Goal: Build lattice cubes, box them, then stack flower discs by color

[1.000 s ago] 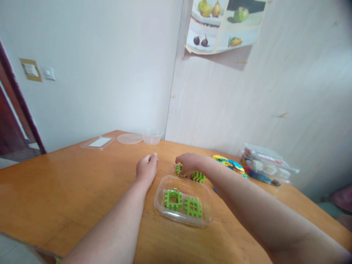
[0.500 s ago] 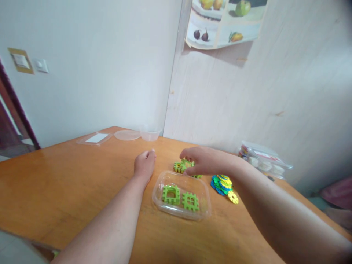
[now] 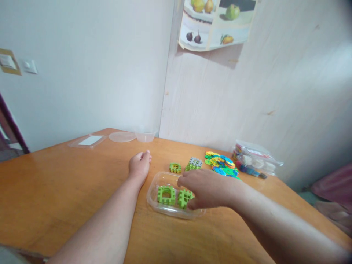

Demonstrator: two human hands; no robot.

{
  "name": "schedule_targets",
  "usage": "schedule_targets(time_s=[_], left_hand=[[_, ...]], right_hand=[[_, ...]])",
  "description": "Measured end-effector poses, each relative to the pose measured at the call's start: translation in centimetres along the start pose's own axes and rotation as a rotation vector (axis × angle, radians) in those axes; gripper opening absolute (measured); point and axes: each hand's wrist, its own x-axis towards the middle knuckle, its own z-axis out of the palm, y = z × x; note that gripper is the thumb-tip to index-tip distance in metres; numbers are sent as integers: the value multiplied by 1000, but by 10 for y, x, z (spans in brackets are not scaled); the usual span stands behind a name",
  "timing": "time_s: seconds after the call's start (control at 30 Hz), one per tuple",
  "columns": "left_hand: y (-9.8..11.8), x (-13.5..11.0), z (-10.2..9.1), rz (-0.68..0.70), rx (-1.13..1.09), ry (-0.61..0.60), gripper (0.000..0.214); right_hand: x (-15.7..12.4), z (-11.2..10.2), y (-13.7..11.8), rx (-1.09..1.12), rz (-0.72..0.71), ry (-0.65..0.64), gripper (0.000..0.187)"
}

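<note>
The green block (image 3: 184, 198) lies flat in the clear tray (image 3: 154, 200), beside a second green block (image 3: 166, 194). The right hand (image 3: 206, 190) is low over the right half of the tray, fingers bent down onto this block; whether they pinch something under the palm I cannot tell. I think it is best to lay each piece flat beside the others, not on top, and to move gently, because the light tray may slide. The left hand (image 3: 139, 165) rests on the tabletop (image 3: 68, 183) near the tray, loosely curled and empty; it could steady the rim. Two loose blocks (image 3: 175, 167) lie behind the tray, near the coloured discs (image 3: 221, 165).
</note>
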Motion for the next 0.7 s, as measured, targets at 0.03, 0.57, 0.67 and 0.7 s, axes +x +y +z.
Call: schedule_targets(time_s=[0.03, 0.57, 0.67, 0.7], left_hand=[[1, -1, 0, -1, -3, 1, 41], [1, -1, -3, 30, 43, -14, 42], [-3, 2, -2, 36, 60, -23, 43], [-4, 2, -2, 36, 58, -25, 43]], right_hand=[[0, -1, 1, 0, 7, 7, 42], [105, -15, 52, -58, 202, -14, 52], [119, -5, 51, -44, 180, -81, 56], [122, -2, 51, -36, 173, -89, 55]])
